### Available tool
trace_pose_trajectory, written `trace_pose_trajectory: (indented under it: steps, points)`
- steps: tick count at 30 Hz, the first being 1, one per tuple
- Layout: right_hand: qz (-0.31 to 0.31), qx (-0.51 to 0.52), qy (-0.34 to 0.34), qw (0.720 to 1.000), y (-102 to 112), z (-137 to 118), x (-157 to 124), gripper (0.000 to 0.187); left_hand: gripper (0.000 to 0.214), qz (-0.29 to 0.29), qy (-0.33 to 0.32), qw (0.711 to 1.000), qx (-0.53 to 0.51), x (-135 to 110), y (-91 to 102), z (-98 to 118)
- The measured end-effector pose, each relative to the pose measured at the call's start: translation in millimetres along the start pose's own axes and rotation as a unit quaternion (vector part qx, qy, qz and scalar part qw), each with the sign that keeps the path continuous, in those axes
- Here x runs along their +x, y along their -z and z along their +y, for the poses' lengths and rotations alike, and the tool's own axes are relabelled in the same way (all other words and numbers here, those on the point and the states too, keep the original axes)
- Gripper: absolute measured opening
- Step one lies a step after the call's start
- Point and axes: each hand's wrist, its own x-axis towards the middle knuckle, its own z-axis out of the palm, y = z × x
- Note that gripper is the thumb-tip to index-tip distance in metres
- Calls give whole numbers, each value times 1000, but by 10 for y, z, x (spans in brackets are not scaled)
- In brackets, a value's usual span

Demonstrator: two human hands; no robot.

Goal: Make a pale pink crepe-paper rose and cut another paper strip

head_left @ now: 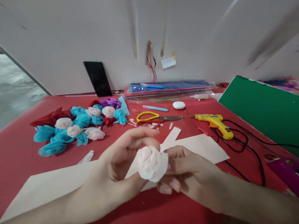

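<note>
We have a pale flower (149, 163) in our hands, just below the centre of the frame, raised in front of the worktop (168, 207). Our right hand (193, 171) comes in from the lower right, its thumb and forefinger pinched together on the flower's right edge, the other fingers bent beneath. Our left hand (114, 169) curves around the flower's left side, with a wide hollow between thumb and forefinger: the thumb touches low on the flower, the upper fingers arch over its top. We cannot tell how firmly these left fingers close on it, since the flower hides part of them.

Below our hands lies pale paper (58, 183), which shows again right of centre; we cannot tell whether it is all one sheet. A narrow strip (173, 136) sits just above the flower. At the centre of the frame the scissors (162, 119) point right, with small scraps (157, 125) near the handles. A blue pen (155, 108) and a white oval (179, 105) lie above them.

Right of centre we see a yellow glue gun (209, 118) with its black cable (260, 160) looping near a green board (259, 109). At left is a heap of blue, pink, red and purple flowers (83, 119); above it a dark slab (98, 78) leans on the wall (67, 37).
</note>
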Motion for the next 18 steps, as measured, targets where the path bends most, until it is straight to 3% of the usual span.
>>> trace_pose_trajectory:
  steps: [5, 8, 11, 14, 18]
  points:
    - [-6, -7, 15, 1000, -11, 46, -20, 14, 24, -35, 11, 998, -48, -9, 8, 11]
    - [14, -32, 34, 999, -30, 46, -37, 13, 32, -53, 11, 998, -38, 9, 41, 0]
    - [50, -63, 68, 994, -44, 25, -43, 13, 33, -11, 29, 999, -36, 45, 48, -31]
    - [95, -100, 105, 985, -31, 2, -27, 16, 17, 44, 76, 995, -44, 82, 16, -65]
    - [158, -194, 178, 952, 0, -41, 0, 16, 9, 59, 121, 988, -75, 102, -51, -105]
